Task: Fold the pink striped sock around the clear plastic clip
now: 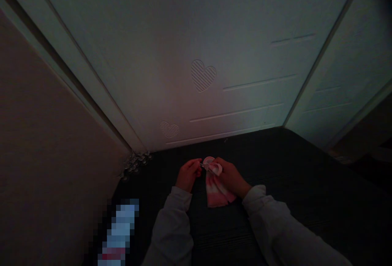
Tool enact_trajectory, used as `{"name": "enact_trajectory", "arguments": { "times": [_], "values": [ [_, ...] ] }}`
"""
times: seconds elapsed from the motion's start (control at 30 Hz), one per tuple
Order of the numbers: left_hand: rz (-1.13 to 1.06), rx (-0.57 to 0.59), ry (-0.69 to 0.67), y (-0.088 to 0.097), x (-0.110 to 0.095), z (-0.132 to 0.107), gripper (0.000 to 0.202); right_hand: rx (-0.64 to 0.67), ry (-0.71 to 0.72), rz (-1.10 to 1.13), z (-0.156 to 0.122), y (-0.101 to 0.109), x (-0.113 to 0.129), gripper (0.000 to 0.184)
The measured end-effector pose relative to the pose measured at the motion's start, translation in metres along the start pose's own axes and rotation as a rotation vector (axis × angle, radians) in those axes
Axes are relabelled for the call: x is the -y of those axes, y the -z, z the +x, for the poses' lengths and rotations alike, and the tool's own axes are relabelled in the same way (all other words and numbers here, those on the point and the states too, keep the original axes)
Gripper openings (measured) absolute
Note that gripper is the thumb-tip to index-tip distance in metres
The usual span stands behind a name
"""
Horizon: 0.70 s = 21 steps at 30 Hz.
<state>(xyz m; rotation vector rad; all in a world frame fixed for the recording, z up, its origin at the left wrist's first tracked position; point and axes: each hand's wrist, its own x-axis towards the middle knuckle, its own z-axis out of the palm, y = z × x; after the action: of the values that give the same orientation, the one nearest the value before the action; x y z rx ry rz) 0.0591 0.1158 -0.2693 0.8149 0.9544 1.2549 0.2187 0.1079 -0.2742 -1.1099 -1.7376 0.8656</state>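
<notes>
At lower centre, our right hand is gripping the bow, our left hand pinching a shiny bit; we should be keeping the loops uncrushed

Dark surface free right of right hand; white panel blocks far side, shiny clutter far-left corner

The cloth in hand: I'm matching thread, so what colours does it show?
The cloth is pink with whitish bands, best seen in the head view.
</notes>
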Motion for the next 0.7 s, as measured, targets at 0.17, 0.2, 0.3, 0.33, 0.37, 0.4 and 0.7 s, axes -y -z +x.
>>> {"name": "enact_trajectory", "arguments": {
  "times": [0.17,0.2,0.3,0.33,0.37,0.4,0.7],
  "values": [
    [-0.005,0.013,0.013,0.001,0.0004,0.0002,0.033,-0.002,0.006,0.06,0.0012,-0.0017,-0.0039,0.01],
    [-0.007,0.017,0.011,0.0013,0.0008,0.0005,0.033,-0.005,0.001,0.078,0.0017,-0.0022,-0.0044,0.009],
    [-0.004,0.025,0.005,0.0022,0.0021,0.0013,0.031,-0.018,-0.023,0.135,0.0029,-0.0029,-0.0046,0.006],
    [0.0,0.024,0.006,0.0025,0.0024,0.0015,0.031,-0.022,-0.03,0.147,0.0031,-0.0029,-0.0041,0.006],
    [0.002,0.022,0.009,0.0027,0.0025,0.0016,0.031,-0.025,-0.037,0.153,0.0032,-0.0027,-0.0033,0.005],
    [0.001,0.02,0.013,0.0028,0.0024,0.0016,0.032,-0.026,-0.044,0.155,0.0032,-0.0024,-0.0023,0.005],
    [-0.011,0.031,0.003,0.0024,0.0009,0.0008,0.032,-0.024,-0.051,0.092,0.0015,-0.0008,0.0006,0.009]
  ]
}}
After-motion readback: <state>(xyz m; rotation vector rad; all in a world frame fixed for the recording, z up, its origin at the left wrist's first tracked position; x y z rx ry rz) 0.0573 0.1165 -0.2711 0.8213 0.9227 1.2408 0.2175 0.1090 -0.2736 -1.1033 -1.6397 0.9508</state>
